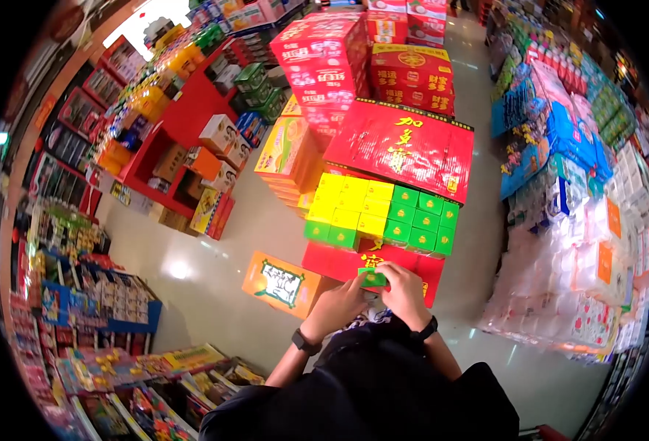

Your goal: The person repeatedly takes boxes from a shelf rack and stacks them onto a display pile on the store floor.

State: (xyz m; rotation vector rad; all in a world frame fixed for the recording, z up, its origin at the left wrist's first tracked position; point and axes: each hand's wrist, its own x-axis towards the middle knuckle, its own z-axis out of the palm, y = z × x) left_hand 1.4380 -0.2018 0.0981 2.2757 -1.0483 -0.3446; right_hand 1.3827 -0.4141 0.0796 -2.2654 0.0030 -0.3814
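Between my two hands is a small green box (pixel 372 278), held close in front of my body. My left hand (pixel 337 307) has its fingers closed on the box's left side. My right hand (pixel 404 292) pinches its upper right edge, with the thumb side partly over it. Just beyond lie small yellow boxes (pixel 351 197) and small green boxes (pixel 421 218), packed in rows on top of a red carton (pixel 417 266). Red surface shows under and in front of the rows.
Behind the rows lies a large red carton with yellow characters (pixel 405 147). Stacked red and pink cartons (pixel 321 62) rise farther back. An orange box (pixel 284 283) stands at the left. Wrapped paper packs (pixel 559 272) line the right side; a red shelf (pixel 170 147) is at left.
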